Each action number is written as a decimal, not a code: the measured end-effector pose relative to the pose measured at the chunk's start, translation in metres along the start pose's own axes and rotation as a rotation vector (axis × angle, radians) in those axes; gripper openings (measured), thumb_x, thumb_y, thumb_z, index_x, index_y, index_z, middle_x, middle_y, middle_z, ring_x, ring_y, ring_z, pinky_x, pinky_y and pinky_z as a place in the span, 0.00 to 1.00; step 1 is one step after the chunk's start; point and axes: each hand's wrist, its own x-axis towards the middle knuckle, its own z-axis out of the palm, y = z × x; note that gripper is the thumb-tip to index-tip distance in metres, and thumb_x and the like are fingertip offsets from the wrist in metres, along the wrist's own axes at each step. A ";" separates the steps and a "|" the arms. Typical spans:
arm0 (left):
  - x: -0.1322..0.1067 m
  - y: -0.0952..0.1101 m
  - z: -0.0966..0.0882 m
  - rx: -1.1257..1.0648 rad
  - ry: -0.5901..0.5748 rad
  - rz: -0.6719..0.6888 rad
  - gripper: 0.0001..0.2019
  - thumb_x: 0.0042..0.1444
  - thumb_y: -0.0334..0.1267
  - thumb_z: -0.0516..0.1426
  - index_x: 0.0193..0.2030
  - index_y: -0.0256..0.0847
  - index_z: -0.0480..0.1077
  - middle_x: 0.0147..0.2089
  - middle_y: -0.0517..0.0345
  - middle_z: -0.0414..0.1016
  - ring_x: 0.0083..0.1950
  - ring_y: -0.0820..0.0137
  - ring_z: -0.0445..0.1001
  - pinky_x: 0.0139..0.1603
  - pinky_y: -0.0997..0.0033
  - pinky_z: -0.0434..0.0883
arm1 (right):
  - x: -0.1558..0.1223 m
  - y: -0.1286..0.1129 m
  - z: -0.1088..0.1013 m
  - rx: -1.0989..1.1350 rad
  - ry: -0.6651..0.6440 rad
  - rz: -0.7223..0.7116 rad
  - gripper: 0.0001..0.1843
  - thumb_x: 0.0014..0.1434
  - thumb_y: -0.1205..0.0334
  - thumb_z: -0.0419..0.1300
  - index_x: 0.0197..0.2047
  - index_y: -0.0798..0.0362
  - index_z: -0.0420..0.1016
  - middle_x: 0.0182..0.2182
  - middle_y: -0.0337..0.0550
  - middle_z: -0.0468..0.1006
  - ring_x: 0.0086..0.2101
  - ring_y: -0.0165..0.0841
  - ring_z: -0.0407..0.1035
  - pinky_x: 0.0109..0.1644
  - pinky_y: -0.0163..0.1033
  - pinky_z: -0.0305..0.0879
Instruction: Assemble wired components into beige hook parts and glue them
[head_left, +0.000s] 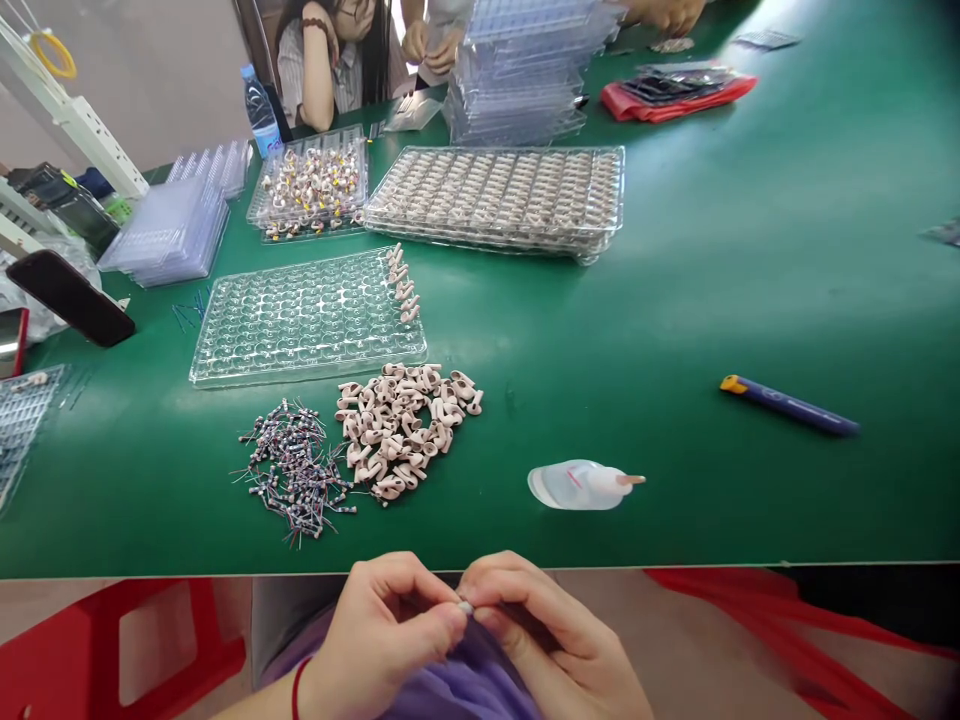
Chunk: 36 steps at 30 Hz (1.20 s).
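Note:
My left hand [386,625] and my right hand [536,630] meet below the table's front edge, over my lap. Both pinch one tiny pale part [466,606] between thumb and fingertips; I cannot make out what it is. On the green table [675,330] just ahead lie a heap of beige plastic pieces [401,425] and a heap of small wired components [296,475]. Behind them lies a clear blister tray [300,320] with a few beige pieces standing in its right column.
A small glue bottle [581,484] lies on its side right of the heaps, a blue utility knife [787,404] farther right. Filled trays [502,195], [311,185], stacked empty trays [525,70], [169,230], a phone [71,297] and a water bottle [260,108] stand farther back. Other people sit opposite.

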 end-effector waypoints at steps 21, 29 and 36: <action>0.003 -0.056 -0.014 -0.218 0.188 -0.202 0.21 0.38 0.51 0.72 0.26 0.32 0.78 0.25 0.53 0.79 0.26 0.72 0.75 0.29 0.77 0.71 | -0.011 0.031 0.011 -0.440 -0.079 -0.383 0.11 0.66 0.72 0.53 0.42 0.54 0.76 0.31 0.45 0.81 0.30 0.31 0.76 0.34 0.33 0.76; 0.004 -0.057 -0.010 -0.251 0.218 -0.148 0.18 0.39 0.48 0.72 0.26 0.32 0.80 0.26 0.52 0.79 0.26 0.73 0.74 0.29 0.77 0.71 | -0.012 0.037 0.011 -0.450 -0.024 -0.410 0.12 0.65 0.73 0.53 0.41 0.54 0.77 0.32 0.46 0.82 0.31 0.32 0.78 0.36 0.34 0.78; 0.005 -0.057 -0.008 -0.278 0.243 -0.143 0.18 0.37 0.48 0.73 0.25 0.32 0.80 0.24 0.52 0.79 0.25 0.74 0.74 0.28 0.77 0.71 | -0.013 0.041 0.014 -0.429 -0.003 -0.409 0.12 0.64 0.75 0.53 0.41 0.54 0.77 0.31 0.46 0.82 0.31 0.31 0.77 0.35 0.34 0.77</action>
